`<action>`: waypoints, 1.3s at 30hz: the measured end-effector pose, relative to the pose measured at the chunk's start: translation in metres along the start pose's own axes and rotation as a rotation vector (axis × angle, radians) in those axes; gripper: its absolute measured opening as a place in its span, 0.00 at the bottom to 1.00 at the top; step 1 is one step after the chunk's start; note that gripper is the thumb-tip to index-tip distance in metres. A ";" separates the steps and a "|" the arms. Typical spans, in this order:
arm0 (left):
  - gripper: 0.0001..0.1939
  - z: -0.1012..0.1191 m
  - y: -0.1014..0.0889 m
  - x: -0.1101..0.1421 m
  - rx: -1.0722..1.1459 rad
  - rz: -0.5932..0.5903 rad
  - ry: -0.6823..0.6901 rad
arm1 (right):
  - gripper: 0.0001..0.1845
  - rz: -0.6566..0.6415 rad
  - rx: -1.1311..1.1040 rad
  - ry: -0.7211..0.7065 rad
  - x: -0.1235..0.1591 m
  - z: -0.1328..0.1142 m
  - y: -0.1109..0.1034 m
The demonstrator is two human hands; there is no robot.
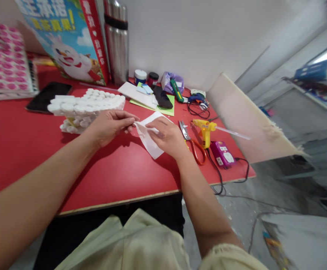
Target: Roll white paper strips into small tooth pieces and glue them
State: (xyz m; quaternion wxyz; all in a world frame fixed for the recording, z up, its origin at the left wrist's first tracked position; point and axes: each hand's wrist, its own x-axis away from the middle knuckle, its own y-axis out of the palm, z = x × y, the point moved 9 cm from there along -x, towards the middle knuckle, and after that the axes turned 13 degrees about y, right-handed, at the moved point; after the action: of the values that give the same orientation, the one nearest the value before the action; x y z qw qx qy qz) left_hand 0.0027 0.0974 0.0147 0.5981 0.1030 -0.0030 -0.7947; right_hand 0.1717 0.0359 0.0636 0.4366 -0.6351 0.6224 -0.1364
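Note:
A white sheet of paper (pixel 150 144) lies folded on the red table (pixel 17 138). My left hand (pixel 110 125) pinches its upper left edge with the fingertips closed. Over the paper's right side rests my right hand (pixel 167 135), fingers curled and pressing on it. Just behind my left hand stands a white model built of several foam discs (pixel 86 107).
Red-handled scissors (pixel 193 144), a yellow glue gun (pixel 205 131) and a purple power strip (pixel 222 153) lie right of my hands. A black phone (pixel 48 96), a steel flask (pixel 117 41), a picture box (pixel 68 37), small jars and green paper stand behind. The table's edge is near.

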 end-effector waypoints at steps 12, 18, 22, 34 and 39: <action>0.08 0.028 0.034 0.017 -0.009 -0.360 0.133 | 0.26 -0.617 -1.230 0.712 0.011 0.004 0.047; 0.09 0.028 0.028 0.013 -0.212 -0.299 0.170 | 0.18 -0.726 -1.271 0.778 0.019 0.002 0.063; 0.11 0.030 0.027 0.010 -0.362 -0.253 0.257 | 0.06 -0.685 -1.175 0.802 0.017 0.009 0.059; 0.09 0.044 0.043 0.018 -0.540 -0.363 0.516 | 0.15 -0.606 -1.012 0.848 0.018 0.023 0.052; 0.13 0.048 0.051 0.027 -0.791 -0.383 0.730 | 0.14 -0.602 -1.013 0.841 0.017 0.024 0.053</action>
State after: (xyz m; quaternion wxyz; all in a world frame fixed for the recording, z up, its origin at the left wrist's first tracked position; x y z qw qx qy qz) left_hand 0.0355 0.0513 0.0639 0.3986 0.1379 0.5201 -0.7427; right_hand 0.1566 0.0378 0.0044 -0.2443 -0.7970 0.5228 -0.1784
